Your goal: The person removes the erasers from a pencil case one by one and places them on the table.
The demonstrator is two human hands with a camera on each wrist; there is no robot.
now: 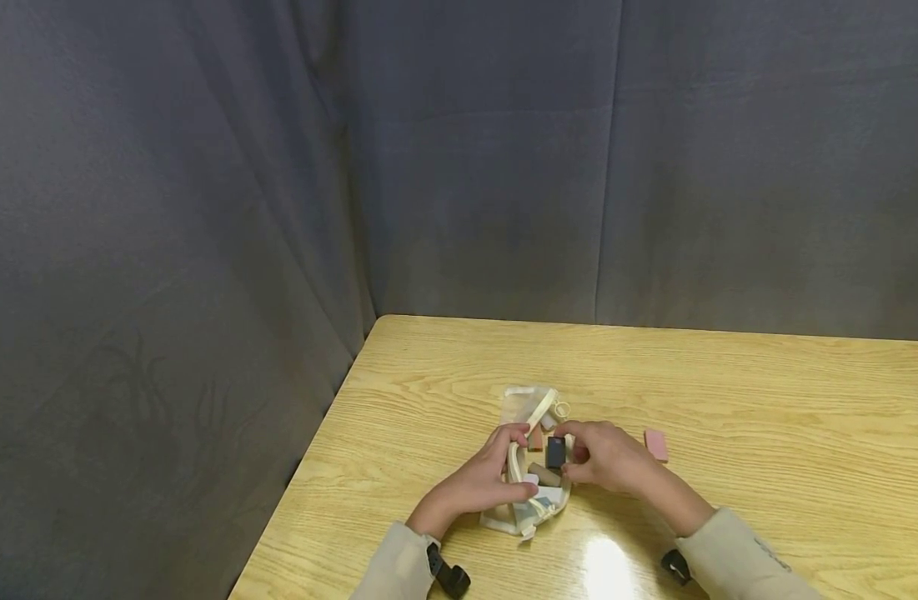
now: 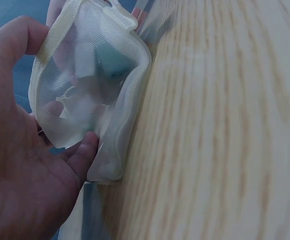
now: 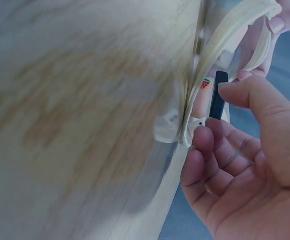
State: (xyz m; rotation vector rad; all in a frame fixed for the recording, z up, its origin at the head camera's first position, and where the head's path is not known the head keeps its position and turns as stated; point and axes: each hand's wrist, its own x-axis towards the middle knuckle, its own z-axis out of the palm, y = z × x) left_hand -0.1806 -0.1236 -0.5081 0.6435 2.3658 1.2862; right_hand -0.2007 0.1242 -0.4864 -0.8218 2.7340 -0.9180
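A see-through mesh zip pouch (image 1: 532, 403) with cream edging lies on the table, its mouth spread wide. My left hand (image 1: 489, 473) grips the near-left side of its mouth; in the left wrist view the fingers and thumb curl about the mesh (image 2: 85, 65). Over the opening, my right hand (image 1: 609, 454) pinches a small dark rectangular block (image 1: 555, 452) between thumb and fingertips. Within the pouch show a brownish cylinder (image 1: 544, 475), a reddish-brown block (image 1: 535, 438) and several white pieces. The right wrist view shows a piece with a watermelon print (image 3: 205, 83) beside the dark block.
A pink flat block (image 1: 656, 445) lies on the wooden table (image 1: 766, 400) to the right of my right hand. A ring pull (image 1: 562, 409) sits at the pouch's far end. Dark grey curtains (image 1: 489, 167) hang behind and to the left of the table.
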